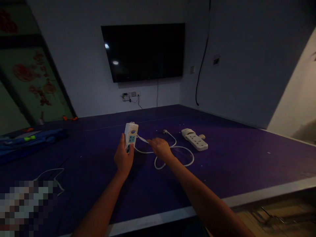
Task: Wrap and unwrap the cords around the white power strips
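My left hand grips a white power strip and holds it upright above a dark purple table. My right hand pinches the strip's white cord close to where it leaves the strip. The cord loops over the table and ends in a plug. A second white power strip lies flat to the right of my right hand, apart from it.
The table has a white front edge. A blue bundle lies at the far left, and another thin white cable lies near left. A dark wall-mounted screen and a wall socket are behind.
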`<state>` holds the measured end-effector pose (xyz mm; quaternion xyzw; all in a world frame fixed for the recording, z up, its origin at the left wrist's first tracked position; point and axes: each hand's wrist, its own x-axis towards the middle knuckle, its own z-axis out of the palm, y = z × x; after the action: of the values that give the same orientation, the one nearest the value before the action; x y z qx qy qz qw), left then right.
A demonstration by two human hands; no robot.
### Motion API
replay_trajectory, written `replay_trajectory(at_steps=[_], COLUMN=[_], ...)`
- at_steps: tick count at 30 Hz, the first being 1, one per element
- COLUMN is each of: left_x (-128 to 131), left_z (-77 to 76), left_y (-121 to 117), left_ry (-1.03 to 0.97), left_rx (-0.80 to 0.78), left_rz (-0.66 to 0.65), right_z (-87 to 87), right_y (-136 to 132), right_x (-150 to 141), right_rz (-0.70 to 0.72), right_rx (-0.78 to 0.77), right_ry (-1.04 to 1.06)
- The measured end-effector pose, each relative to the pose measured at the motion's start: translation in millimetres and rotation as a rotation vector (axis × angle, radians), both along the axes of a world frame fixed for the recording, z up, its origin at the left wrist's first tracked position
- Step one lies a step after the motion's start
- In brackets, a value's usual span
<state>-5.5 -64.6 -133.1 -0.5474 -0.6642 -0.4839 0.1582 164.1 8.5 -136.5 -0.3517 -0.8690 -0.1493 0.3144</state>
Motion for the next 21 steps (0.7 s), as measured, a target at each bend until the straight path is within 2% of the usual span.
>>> replay_trajectory(at_steps=[8,12,15,18,21], left_x=[-6.5,-12.1,-13.0,-11.6,-10.0], left_z=[-8.5,-11.9,-10.7,-7.7,-5.7], left_y=[5.8,9.0,9.5,8.3,7.2], left_ry=[0.188,0.305,0.384,0.452,0.517], left_rx=[-0.258,-0.413,-0.478,-0.501,-0.455], left_rz=[-0.005,-0.085,-0.092,-0.081,-0.128], right_z=[-8.7,-6.4,-3.8,-2.9,-3.8], right_y=[-1.2,-6.0,-9.1,-8.8,-6.2], right_x=[-2.7,-0.4,3.1,6.1,6.1], right_rz=[0.178,0.167,0.135,0.068,0.049], right_rx=[0.132,0.196,0.224,0.198,0.152], right_ry=[0.015,0.077,0.188,0.326,0.404])
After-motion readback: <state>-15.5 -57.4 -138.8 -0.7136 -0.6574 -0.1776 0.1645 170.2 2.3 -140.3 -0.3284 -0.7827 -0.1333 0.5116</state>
